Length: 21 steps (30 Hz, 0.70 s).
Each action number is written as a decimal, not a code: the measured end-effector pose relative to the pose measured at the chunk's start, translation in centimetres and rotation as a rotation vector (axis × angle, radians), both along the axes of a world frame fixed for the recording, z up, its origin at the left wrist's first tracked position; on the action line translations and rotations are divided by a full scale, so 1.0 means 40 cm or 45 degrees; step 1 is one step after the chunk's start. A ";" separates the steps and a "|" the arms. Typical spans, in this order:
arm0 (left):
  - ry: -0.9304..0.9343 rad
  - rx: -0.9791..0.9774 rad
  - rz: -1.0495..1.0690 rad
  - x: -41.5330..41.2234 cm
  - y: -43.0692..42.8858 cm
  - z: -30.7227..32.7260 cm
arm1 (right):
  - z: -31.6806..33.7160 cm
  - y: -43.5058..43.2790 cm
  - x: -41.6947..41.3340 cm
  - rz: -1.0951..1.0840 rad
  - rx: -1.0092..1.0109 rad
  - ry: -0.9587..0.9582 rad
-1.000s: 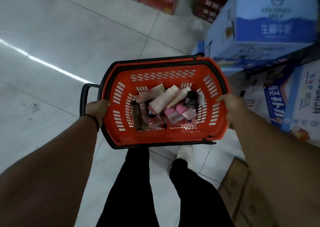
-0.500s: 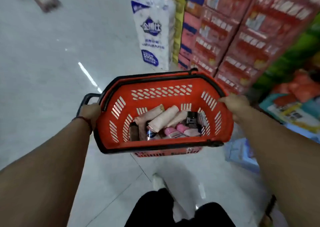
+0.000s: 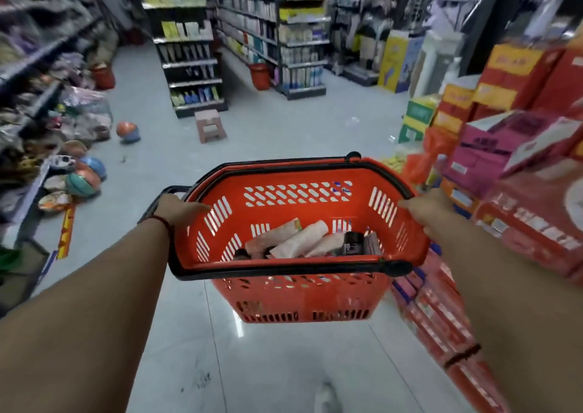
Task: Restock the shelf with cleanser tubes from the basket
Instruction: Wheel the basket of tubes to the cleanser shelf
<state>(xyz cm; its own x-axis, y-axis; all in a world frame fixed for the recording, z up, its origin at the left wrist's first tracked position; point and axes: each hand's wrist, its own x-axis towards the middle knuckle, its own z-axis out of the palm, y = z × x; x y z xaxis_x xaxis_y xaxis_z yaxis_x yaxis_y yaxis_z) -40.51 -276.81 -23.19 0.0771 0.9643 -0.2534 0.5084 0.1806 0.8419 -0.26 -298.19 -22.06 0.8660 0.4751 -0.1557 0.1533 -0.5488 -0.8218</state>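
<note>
I carry an orange plastic basket (image 3: 296,295) with black rim and handles in front of me, above the floor. My left hand (image 3: 178,211) grips its left rim and my right hand (image 3: 426,209) grips its right rim. Inside lie several cleanser tubes (image 3: 299,240), pale pink and white, beside a dark tube (image 3: 353,242). Far ahead stands a shelf unit (image 3: 191,62) stocked with upright tubes and bottles.
A small pink step stool (image 3: 209,125) stands on the floor before that shelf unit. Balls (image 3: 83,180) and bagged goods crowd the left aisle edge. Stacked red and pink cartons (image 3: 517,166) line the right. Grey tiled floor (image 3: 284,128) stretches ahead.
My view has lifted from the floor to the aisle ahead, and the shelves have come into sight. Both hands keep their hold on the basket's rim.
</note>
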 end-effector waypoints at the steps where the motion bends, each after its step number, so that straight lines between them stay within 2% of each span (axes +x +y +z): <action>1: -0.002 0.001 0.018 0.005 0.070 0.004 | 0.019 0.085 0.025 0.061 -0.026 -0.002; 7: -0.008 -0.035 0.226 0.022 0.457 -0.017 | 0.059 0.604 0.148 0.286 -0.161 -0.115; 13: 0.012 -0.056 0.398 0.040 0.836 -0.071 | -0.010 1.100 0.179 0.316 -0.181 -0.115; 21: -0.014 -0.116 0.402 0.021 1.498 -0.140 | -0.077 1.756 0.145 0.347 -0.232 -0.077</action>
<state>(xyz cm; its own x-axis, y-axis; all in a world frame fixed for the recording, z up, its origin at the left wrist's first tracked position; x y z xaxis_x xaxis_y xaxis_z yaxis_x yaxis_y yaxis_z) -39.66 -216.91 -28.79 -0.2186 0.9144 -0.3408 0.4062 0.4028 0.8202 5.56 -227.96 -25.15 0.7214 0.6595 -0.2113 0.3603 -0.6180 -0.6988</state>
